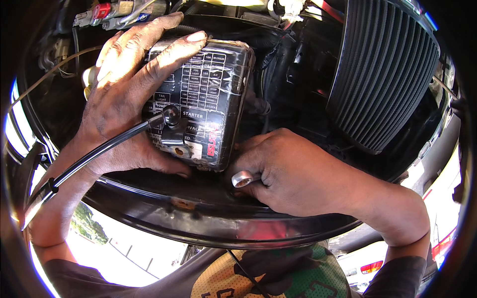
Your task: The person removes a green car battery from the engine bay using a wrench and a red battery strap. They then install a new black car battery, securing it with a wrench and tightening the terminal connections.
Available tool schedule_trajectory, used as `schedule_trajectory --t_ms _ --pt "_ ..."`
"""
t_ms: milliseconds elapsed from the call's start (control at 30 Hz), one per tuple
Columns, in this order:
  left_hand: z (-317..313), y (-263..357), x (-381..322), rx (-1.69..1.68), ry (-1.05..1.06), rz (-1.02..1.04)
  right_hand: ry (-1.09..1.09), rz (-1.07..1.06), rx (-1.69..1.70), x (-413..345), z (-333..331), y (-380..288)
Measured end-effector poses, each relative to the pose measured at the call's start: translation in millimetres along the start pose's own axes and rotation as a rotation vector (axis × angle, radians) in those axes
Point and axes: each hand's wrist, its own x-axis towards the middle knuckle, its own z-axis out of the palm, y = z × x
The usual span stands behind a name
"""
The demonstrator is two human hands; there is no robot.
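My left hand [126, 85] spreads over the upper left of a black fuse box cover [227, 93], its thumb near the lower edge. The cover bears a printed fuse chart and looks tilted. A metal bracket [173, 132] with a bolt sits over the cover's lower part, and a black cable or hose [108, 143] runs from it down to the left. Beside the cover's lower right corner, my right hand [283, 171] is closed around a wrench, whose ring end [242, 179] pokes out towards me. The wrench's other end is hidden.
A pleated air filter [384, 74] stands at the right of the engine bay. Wiring connectors [111, 16] lie at the upper left. The black curved body edge [223, 227] crosses in front of my body. Dark hoses and wires run behind the cover.
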Motion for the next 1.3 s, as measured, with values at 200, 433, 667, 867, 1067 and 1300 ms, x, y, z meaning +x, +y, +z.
schedule_trajectory --t_ms 200,433,667,867,1067,1300 --pt "-6 1 4 0.040 -0.023 0.012 0.063 0.002 -0.125 -2 -3 7" --pt "-5 5 1 0.019 -0.064 -0.026 0.023 0.062 -0.224 -18 -4 8" --pt "-1 1 -1 0.066 -0.037 -0.056 -0.100 0.009 -0.379 -15 -15 -1" --pt "3 3 2 0.078 0.022 -0.011 -0.086 0.022 -0.384 -15 -21 -7" --pt "-3 3 3 0.088 0.017 -0.043 -0.027 -0.131 -0.234 4 -11 1" --pt "18 -10 11 0.206 0.244 0.035 -0.125 -0.139 -0.338 7 -8 -3"
